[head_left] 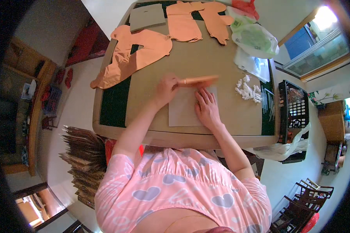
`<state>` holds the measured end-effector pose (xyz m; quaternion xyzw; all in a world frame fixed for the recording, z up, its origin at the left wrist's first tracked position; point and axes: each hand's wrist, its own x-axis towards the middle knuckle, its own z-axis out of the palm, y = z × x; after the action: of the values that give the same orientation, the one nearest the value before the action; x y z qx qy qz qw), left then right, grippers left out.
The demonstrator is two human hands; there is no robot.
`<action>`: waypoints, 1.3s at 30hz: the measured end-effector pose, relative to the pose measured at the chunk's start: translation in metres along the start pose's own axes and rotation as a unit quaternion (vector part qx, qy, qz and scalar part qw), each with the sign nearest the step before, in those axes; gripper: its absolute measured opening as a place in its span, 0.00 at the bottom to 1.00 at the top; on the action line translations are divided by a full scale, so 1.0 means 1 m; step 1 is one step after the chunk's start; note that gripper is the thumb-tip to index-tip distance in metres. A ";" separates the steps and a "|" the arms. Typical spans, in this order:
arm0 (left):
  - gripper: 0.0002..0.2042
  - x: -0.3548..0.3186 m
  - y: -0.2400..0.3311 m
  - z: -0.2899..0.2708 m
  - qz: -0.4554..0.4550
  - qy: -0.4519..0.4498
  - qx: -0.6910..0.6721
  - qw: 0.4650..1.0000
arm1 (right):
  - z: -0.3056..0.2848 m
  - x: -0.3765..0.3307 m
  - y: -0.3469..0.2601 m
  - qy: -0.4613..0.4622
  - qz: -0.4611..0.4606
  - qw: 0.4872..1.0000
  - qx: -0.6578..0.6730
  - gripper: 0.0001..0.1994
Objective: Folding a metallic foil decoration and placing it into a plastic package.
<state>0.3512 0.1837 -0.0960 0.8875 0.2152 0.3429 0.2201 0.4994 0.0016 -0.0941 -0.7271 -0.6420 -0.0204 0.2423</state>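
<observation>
Near the table's front edge, a grey rectangular card lies on the brown board. My left hand is closed on one end of a folded copper-coloured foil balloon, which stretches to the right over the card's far edge and is blurred by motion. My right hand rests on the card with fingers apart, its fingertips close to the foil's lower edge; whether they touch it I cannot tell. Flat copper foil balloons are spread over the far left and far middle, and another grey card lies behind them.
On the right are small white bundles, thin clear straws, clear plastic sleeves and a green-white plastic bag. A black crate stands beside the table's right edge. Stacked cardboard is at the lower left.
</observation>
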 end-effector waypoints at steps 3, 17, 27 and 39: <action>0.06 -0.003 0.018 -0.004 0.021 -0.037 0.004 0.999 | 0.005 -0.004 0.009 -0.016 0.017 1.000 0.019 0.18; 0.08 -0.018 0.006 0.011 0.003 -0.045 0.012 0.999 | -0.064 0.034 0.068 0.033 0.088 0.993 0.065 0.15; 0.18 -0.045 0.003 0.005 -0.035 -0.005 0.086 0.996 | 0.008 0.045 0.016 -0.043 -0.036 0.998 -0.012 0.22; 0.21 -0.047 0.026 -0.011 -0.046 -0.114 0.248 0.961 | -0.004 0.024 0.008 -0.062 -0.066 0.996 -0.016 0.24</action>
<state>0.3175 0.1405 -0.0990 0.9367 0.3071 0.1652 0.0317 0.5120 0.0214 -0.0847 -0.6867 -0.7022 -0.0015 0.1880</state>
